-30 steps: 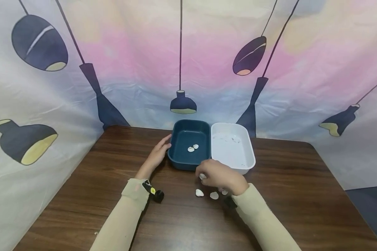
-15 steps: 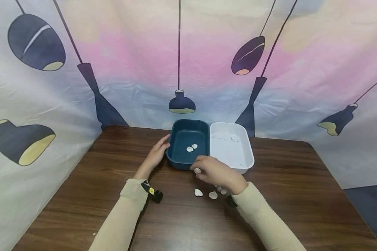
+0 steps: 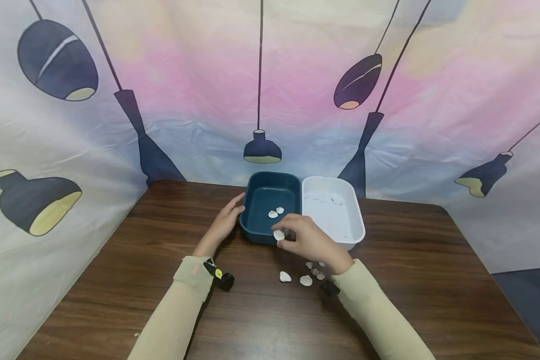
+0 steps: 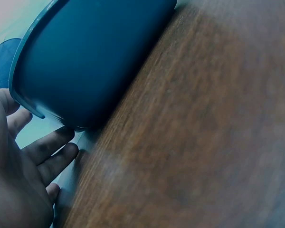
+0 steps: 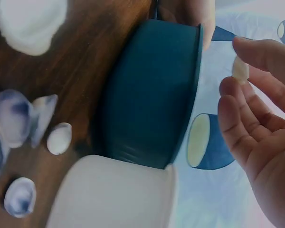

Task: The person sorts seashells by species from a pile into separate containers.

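My right hand (image 3: 312,240) pinches a white seashell (image 3: 278,235) between thumb and fingertips, over the near rim of the dark teal tray (image 3: 261,235). In the right wrist view the pinched seashell (image 5: 240,70) shows edge-on, higher than the tray wall. Two pale shells (image 3: 273,214) lie inside the teal tray. On its left side, my left hand (image 3: 225,220) rests against the wall with fingers extended; the left wrist view shows those fingers (image 4: 50,147) at the tray's outer corner.
A white tray (image 3: 333,210) stands right beside the teal one. Several loose shells (image 3: 306,280) lie on the brown wooden table (image 3: 252,310) in front of the trays, some under my right forearm. A printed cloth (image 3: 207,100) hangs behind the table.
My right hand has lifted the seashell from close over the table in front of the teal tray, forward and left to above its near rim. The left hand has stayed at the tray.
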Available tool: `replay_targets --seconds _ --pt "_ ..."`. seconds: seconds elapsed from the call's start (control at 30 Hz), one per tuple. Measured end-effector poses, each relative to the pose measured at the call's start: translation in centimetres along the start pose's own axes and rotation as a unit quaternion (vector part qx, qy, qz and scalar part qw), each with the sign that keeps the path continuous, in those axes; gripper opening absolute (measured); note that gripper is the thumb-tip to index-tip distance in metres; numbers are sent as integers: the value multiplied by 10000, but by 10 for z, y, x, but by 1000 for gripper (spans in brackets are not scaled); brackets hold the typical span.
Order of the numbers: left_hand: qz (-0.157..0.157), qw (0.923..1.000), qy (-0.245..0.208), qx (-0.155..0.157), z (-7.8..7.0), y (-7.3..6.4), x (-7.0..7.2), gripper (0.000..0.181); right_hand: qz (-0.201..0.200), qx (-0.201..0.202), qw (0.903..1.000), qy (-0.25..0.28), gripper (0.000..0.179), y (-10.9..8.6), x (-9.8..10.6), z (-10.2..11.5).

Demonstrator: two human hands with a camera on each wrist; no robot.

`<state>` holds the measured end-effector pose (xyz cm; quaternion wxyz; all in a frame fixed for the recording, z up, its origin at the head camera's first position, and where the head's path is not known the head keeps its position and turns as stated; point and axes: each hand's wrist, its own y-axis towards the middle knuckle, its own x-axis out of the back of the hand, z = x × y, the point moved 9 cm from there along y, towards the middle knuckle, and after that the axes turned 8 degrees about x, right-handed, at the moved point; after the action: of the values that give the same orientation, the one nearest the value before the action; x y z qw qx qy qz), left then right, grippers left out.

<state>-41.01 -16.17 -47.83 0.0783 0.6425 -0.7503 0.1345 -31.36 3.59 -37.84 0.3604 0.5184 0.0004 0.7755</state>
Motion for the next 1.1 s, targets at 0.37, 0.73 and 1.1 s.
replay_targets --seconds 0.37,0.73,1.1 --pt "-27 10000 14 60 1 2 0 57 -717 -451 9952 494 33 2 8 -24" --pt "21 10000 -5 52 1 0 -1 57 -808 -715 9908 812 34 8 5 -42" --pt "-30 10000 -35 61 2 1 1 56 -596 -972 9898 859 36 20 4 -57"
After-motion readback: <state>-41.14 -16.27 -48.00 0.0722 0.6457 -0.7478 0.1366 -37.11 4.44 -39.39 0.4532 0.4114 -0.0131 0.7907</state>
